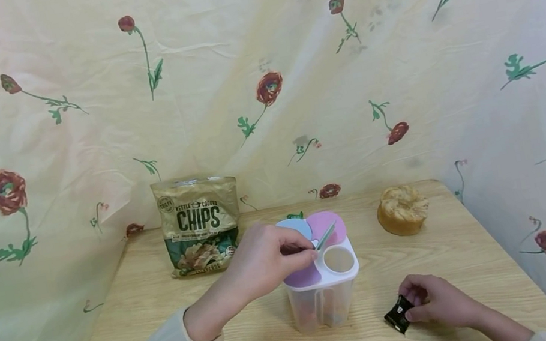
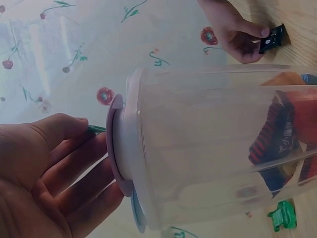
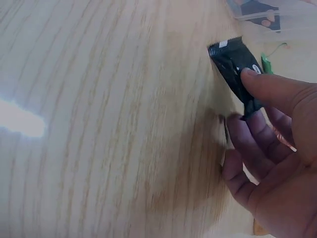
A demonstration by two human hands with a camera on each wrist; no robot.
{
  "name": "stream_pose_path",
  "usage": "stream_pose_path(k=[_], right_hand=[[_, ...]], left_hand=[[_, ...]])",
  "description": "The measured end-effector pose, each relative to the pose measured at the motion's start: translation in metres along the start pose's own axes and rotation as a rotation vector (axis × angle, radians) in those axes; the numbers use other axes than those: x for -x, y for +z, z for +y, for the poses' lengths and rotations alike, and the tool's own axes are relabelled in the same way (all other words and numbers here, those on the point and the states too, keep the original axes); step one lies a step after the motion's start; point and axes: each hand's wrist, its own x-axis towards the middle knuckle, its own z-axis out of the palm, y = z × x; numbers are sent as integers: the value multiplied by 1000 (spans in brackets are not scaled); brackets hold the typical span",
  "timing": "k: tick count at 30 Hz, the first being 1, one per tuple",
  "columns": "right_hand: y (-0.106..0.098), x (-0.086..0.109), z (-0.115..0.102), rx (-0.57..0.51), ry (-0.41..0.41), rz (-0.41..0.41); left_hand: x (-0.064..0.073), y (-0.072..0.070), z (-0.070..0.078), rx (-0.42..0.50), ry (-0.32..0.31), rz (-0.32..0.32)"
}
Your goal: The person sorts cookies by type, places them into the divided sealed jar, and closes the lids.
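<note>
My left hand (image 1: 261,261) pinches a thin pale-green lid (image 1: 326,235) between thumb and fingertips, tilted nearly edge-on over the snack container. The container (image 1: 324,304) is clear plastic with a white top. A blue lid (image 1: 292,228), a pink lid (image 1: 323,224) and a purple lid (image 1: 303,278) cover three of its round openings; the front right opening (image 1: 339,259) is uncovered. Wrapped snacks (image 2: 277,139) lie in the container's bottom. Low over the table at the right, my right hand (image 1: 441,302) pinches a small black wrapped packet (image 3: 237,69) between thumb and fingers.
A standing bag of chips (image 1: 200,226) is at the back left of the wooden table (image 1: 456,248). A round bread (image 1: 403,210) sits at the back right. Behind the container lies a small green packet (image 2: 282,215). A flowered cloth (image 1: 208,54) hangs around the table.
</note>
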Motion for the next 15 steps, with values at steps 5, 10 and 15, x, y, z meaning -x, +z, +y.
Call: stream_pose_path(k=[5,10,15], right_hand=[[-6,-1,-10,-8,-24,63],[-21,-1,-36,20,-97,141],[-40,0,-74,64,-164,235]], left_hand=[[2,0,2,-16,-10,6],[2,1,3,-36,6,14],[2,1,3,-57,23,34]])
